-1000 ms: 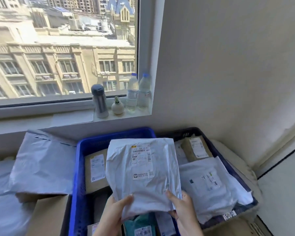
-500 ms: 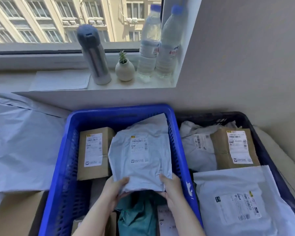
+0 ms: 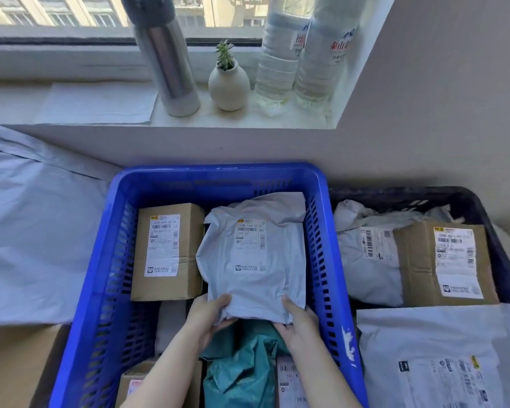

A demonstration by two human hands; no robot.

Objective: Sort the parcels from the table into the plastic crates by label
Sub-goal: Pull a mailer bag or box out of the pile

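A grey poly mailer parcel [image 3: 253, 260] with a white label lies label-up inside the blue crate [image 3: 218, 178], at its far right. My left hand [image 3: 209, 316] grips its near left corner and my right hand [image 3: 298, 325] grips its near right corner. Beside it in the blue crate stands a cardboard box [image 3: 165, 251] with a label. A teal bag [image 3: 242, 366] and more labelled parcels lie nearer me, under my forearms. The dark crate [image 3: 483, 207] to the right holds a cardboard box [image 3: 442, 263] and grey mailers [image 3: 365, 260].
A large grey mailer [image 3: 36, 231] and a cardboard box [image 3: 15, 366] lie left of the blue crate. On the windowsill behind stand a steel flask [image 3: 165, 60], a small potted plant [image 3: 228, 83] and two water bottles [image 3: 304, 54]. A wall rises at right.
The grey mailer went from being held upright above the crates down into the blue crate, both hands still on its near edge. My view tilted down and closer.
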